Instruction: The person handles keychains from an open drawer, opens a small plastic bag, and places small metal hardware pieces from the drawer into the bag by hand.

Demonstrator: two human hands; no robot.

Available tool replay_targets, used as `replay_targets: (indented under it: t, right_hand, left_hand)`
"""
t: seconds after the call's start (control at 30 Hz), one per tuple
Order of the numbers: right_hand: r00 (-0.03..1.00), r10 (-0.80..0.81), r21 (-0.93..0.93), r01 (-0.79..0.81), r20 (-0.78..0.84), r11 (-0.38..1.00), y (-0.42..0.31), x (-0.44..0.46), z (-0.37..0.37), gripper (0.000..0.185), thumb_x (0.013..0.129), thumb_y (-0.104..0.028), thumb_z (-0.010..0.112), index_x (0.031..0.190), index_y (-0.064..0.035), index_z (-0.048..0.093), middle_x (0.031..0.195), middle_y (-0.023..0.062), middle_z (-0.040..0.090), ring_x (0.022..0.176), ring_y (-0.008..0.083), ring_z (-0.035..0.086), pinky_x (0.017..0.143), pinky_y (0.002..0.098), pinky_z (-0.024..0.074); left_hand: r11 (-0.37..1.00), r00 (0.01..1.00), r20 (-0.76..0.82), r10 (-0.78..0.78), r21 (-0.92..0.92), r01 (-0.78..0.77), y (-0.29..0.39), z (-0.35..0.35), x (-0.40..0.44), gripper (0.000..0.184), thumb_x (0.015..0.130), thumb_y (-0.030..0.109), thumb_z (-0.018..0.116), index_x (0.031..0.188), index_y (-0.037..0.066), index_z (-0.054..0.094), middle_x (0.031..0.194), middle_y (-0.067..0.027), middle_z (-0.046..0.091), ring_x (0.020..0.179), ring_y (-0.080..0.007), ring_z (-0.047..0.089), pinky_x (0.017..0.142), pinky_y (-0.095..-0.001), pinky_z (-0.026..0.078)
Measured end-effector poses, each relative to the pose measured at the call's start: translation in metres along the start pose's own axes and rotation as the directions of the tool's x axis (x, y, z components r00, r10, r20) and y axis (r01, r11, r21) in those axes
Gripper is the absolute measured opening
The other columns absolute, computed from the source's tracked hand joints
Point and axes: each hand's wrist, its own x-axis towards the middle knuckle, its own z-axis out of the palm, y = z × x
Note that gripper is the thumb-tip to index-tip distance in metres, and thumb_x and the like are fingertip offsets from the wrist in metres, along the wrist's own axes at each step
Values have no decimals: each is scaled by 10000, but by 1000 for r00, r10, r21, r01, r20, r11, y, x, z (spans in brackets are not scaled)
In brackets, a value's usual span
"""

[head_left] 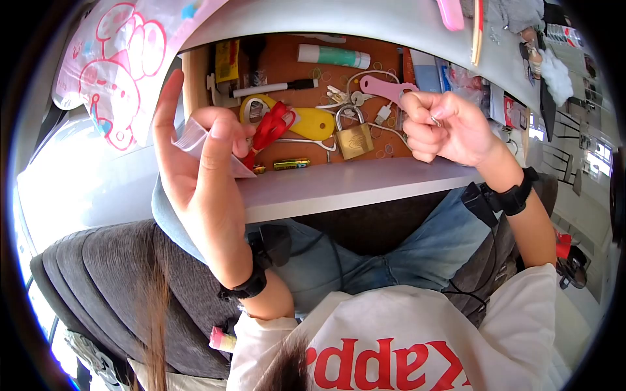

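Note:
My left hand point(212, 146) is over the left part of an open drawer, one finger stretched upward and the others curled around a small clear plastic bag point(191, 138). A red ribbon point(268, 133) lies at its fingertips; whether they grip it too I cannot tell. My right hand point(447, 127), above the drawer's right side, is closed in a pinch on a tiny silvery metal piece point(436, 121) whose kind I cannot make out. Between the hands lie a brass padlock point(355, 141), a yellow-handled tool point(313, 122) and a pink flat-handled item point(385, 87).
The drawer front point(352, 187) runs above my lap. Inside are a glue stick point(334, 57), marker point(274, 88), keys point(358, 98), white USB cable point(383, 115), battery point(291, 163) and yellow box point(227, 60). A printed plastic bag point(124, 72) hangs at left; the desktop point(365, 26) overhangs behind.

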Motion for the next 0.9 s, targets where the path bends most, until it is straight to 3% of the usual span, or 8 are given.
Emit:
replay_targets:
  t: [0.1, 0.23, 0.3, 0.4, 0.5, 0.57, 0.67, 0.9]
  right_hand:
    - [998, -50, 45, 51, -35, 998, -2, -2, -4, 166, 842, -179, 415, 705, -101, 360, 548, -46, 287, 465, 59, 219, 457, 231, 227]
    - [985, -114, -251, 79, -127, 965, -5, -19, 2, 99, 874, -109, 507, 792, -58, 487, 590, -56, 352, 486, 29, 303, 464, 201, 280]
    - [941, -289, -526, 158, -177, 836, -12, -34, 17, 94, 885, -109, 508, 814, -49, 517, 630, -53, 417, 504, 16, 327, 466, 186, 274]
    - [750, -580, -758, 166, -318, 631, -33, -66, 22, 55, 884, -84, 533, 846, -45, 540, 650, -75, 457, 535, -4, 350, 479, 168, 265]
    - [464, -829, -943, -49, -313, 329, -53, -76, 11, 81, 878, -94, 558, 836, -26, 540, 575, -85, 409, 509, 6, 306, 464, 187, 243]
    - [360, -908, -966, -214, -214, 143, -64, -81, -18, 105, 866, -108, 577, 822, -19, 542, 529, -60, 373, 494, 22, 281, 452, 208, 235]
    - [381, -886, -870, -491, -264, 48, -74, -80, -31, 98, 860, -111, 595, 842, -26, 552, 573, -51, 310, 535, 28, 285, 478, 213, 234]
    - [260, -954, -867, -498, -149, -1, -72, -84, -63, 124, 844, -138, 615, 917, -37, 620, 500, -12, 319, 469, 53, 290, 433, 259, 246]
  left_hand:
    - [1000, 1000, 4, -16, -4, 16, 1, 0, 0, 552, 863, 4, 542, 1349, -41, 285, 784, -51, 533, 673, -113, 479, 698, -237, 424]
    - [1000, 1000, 4, -21, -4, 21, 2, 2, -1, 562, 858, -6, 529, 1360, -43, 277, 778, -42, 519, 665, -109, 470, 714, -242, 432]
    - [999, 1000, 7, -10, 32, 10, 2, 3, -1, 576, 858, 10, 539, 1368, -40, 277, 761, -30, 497, 651, -90, 448, 752, -249, 448]
    - [990, 998, 68, -19, 138, 10, 1, -2, -1, 569, 881, 88, 514, 1381, -24, 265, 806, -35, 475, 787, -88, 468, 810, -261, 416]
    - [988, 998, 57, -26, 153, 17, 0, -2, -1, 561, 886, 83, 512, 1380, -23, 268, 806, -34, 477, 794, -83, 474, 823, -260, 422]
    - [988, 998, 65, -27, 151, 17, 1, -2, -2, 553, 889, 78, 510, 1378, -22, 272, 807, -32, 478, 795, -78, 475, 832, -260, 425]
    - [986, 998, 53, -34, 162, 25, 1, -3, -2, 552, 888, 82, 513, 1376, -23, 275, 803, -28, 476, 779, -80, 462, 819, -260, 421]
    - [981, 998, 30, -46, 191, 40, -1, -1, -1, 567, 884, 105, 530, 1370, -36, 275, 780, -18, 468, 740, -83, 438, 788, -246, 408]
